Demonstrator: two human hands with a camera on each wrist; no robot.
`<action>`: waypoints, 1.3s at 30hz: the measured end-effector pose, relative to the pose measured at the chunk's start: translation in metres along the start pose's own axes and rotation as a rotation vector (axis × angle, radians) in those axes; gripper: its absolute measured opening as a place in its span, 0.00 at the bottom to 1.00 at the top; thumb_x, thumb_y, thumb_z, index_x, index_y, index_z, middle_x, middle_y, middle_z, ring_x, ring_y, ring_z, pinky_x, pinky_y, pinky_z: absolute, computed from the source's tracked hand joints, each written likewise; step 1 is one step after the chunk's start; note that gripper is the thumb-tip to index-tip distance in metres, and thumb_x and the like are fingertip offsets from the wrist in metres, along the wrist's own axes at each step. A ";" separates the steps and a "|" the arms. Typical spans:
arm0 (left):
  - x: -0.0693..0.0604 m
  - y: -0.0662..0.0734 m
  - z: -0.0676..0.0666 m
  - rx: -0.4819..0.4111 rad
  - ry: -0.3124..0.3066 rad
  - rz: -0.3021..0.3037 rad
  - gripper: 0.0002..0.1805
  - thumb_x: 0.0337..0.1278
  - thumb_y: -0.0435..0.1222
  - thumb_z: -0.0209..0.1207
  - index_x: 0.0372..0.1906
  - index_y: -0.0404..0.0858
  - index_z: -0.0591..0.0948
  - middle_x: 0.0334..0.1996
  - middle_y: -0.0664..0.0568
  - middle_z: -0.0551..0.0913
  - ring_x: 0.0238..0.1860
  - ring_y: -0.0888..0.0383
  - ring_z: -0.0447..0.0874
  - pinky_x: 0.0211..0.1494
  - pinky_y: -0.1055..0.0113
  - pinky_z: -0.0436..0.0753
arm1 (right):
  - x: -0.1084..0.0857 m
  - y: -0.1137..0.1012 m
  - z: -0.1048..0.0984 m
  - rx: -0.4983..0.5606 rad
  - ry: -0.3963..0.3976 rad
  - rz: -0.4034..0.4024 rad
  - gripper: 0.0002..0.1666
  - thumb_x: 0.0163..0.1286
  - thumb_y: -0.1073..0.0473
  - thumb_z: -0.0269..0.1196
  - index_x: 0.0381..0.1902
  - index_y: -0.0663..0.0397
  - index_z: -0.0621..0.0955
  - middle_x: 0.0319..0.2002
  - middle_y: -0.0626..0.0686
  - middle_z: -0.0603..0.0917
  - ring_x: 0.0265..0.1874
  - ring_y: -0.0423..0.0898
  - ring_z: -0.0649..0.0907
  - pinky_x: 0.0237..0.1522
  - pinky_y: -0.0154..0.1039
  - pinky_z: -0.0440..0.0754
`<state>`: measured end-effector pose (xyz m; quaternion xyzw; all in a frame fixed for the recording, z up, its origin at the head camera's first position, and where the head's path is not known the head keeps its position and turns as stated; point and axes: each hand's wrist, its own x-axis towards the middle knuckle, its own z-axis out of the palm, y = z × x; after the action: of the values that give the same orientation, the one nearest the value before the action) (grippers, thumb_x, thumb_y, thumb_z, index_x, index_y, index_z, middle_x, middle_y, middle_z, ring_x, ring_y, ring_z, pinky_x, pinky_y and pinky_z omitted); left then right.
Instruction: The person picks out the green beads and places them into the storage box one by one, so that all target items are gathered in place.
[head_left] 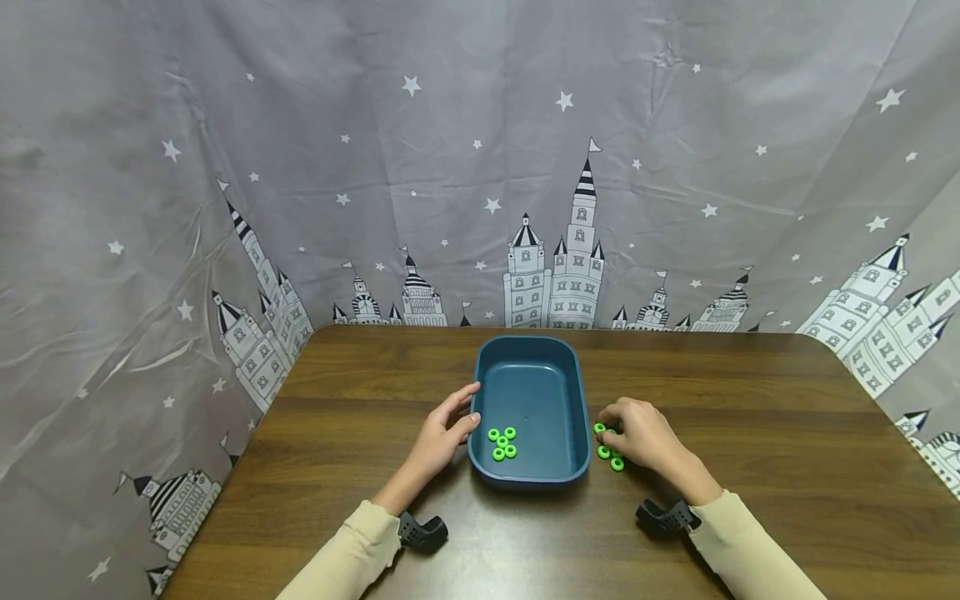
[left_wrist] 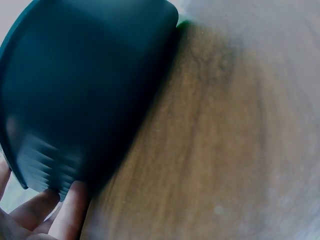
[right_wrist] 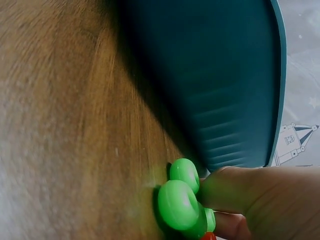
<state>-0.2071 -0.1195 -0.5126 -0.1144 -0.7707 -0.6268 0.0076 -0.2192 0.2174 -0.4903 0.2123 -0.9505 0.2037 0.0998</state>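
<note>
Rings, five of them and bright green, lie in the near left part of the blue bin in the head view; two or more touch, so a knock to the bin could scatter them across its floor. The left hand rests at the bin's left side, fingers loosely bent, with the thumb and a fingertip up at the rim. Just beyond the opposite wall, more green rings sit on the wooden table, some partly covered by the right hand, whose fingers curl down among them; I cannot tell whether any ring is pinched. Left wrist view: fingertips touch the ribbed outer wall, low down, without wrapping round it. That light hold might let the bin slide if something bumped the far side, and a hard push from these fingers could drive it into the loose rings. Right wrist view: rings bunch against the fingers close beside the bin, and a small bit of red shows at the bottom edge, too little to name. Crowding looks like the main risk here: smooth, rounded rings could squirt out of a pinch taken off centre, a neighbour could be dragged along, and a ring lifted too low might catch the wall and drop.
</note>
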 end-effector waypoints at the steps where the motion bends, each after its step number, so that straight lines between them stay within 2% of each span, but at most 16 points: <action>1: 0.000 0.000 0.000 0.002 0.001 0.000 0.27 0.72 0.32 0.57 0.73 0.40 0.71 0.67 0.33 0.76 0.62 0.39 0.80 0.48 0.58 0.87 | 0.000 0.000 0.000 0.001 0.000 0.001 0.06 0.54 0.60 0.73 0.32 0.52 0.89 0.28 0.46 0.84 0.28 0.40 0.81 0.32 0.40 0.80; 11: 0.000 0.001 0.000 0.003 0.005 0.000 0.27 0.72 0.32 0.57 0.73 0.40 0.72 0.67 0.33 0.76 0.60 0.40 0.81 0.48 0.59 0.87 | 0.002 0.000 -0.002 0.016 0.000 0.011 0.07 0.56 0.60 0.72 0.34 0.52 0.89 0.30 0.48 0.88 0.30 0.42 0.84 0.34 0.42 0.81; 16: 0.001 0.002 0.000 -0.001 0.002 0.002 0.27 0.72 0.32 0.56 0.73 0.39 0.71 0.67 0.33 0.76 0.60 0.40 0.81 0.47 0.62 0.87 | 0.002 0.000 -0.004 0.032 0.003 0.020 0.07 0.57 0.60 0.71 0.35 0.52 0.89 0.28 0.46 0.88 0.28 0.40 0.82 0.32 0.39 0.79; 21: 0.001 0.001 0.000 -0.001 0.003 0.001 0.27 0.72 0.32 0.56 0.73 0.39 0.71 0.67 0.33 0.76 0.61 0.40 0.80 0.48 0.58 0.88 | 0.003 0.000 -0.006 0.043 0.028 0.000 0.07 0.56 0.63 0.70 0.35 0.53 0.89 0.26 0.45 0.87 0.25 0.38 0.79 0.28 0.37 0.76; 27: 0.000 -0.001 0.000 0.002 0.004 0.005 0.27 0.71 0.32 0.57 0.73 0.39 0.71 0.67 0.32 0.76 0.59 0.42 0.81 0.47 0.61 0.87 | 0.003 0.001 -0.007 0.061 0.026 0.002 0.08 0.57 0.64 0.69 0.36 0.55 0.89 0.24 0.44 0.85 0.24 0.36 0.76 0.27 0.34 0.74; 34: -0.001 0.001 0.001 -0.003 0.003 -0.004 0.27 0.72 0.32 0.56 0.73 0.40 0.71 0.68 0.32 0.75 0.61 0.39 0.81 0.49 0.53 0.88 | 0.007 -0.002 -0.015 0.103 0.041 0.011 0.08 0.59 0.65 0.68 0.37 0.57 0.89 0.25 0.46 0.87 0.25 0.36 0.80 0.28 0.33 0.77; 39: -0.001 0.002 0.001 -0.013 0.010 -0.003 0.27 0.72 0.32 0.56 0.73 0.41 0.72 0.67 0.33 0.76 0.60 0.40 0.81 0.49 0.52 0.88 | 0.012 -0.007 -0.024 0.120 0.077 0.001 0.08 0.59 0.67 0.68 0.37 0.57 0.89 0.26 0.47 0.88 0.25 0.37 0.81 0.28 0.33 0.79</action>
<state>-0.2058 -0.1185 -0.5109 -0.1102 -0.7667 -0.6324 0.0095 -0.2247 0.2175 -0.4629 0.2096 -0.9322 0.2682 0.1233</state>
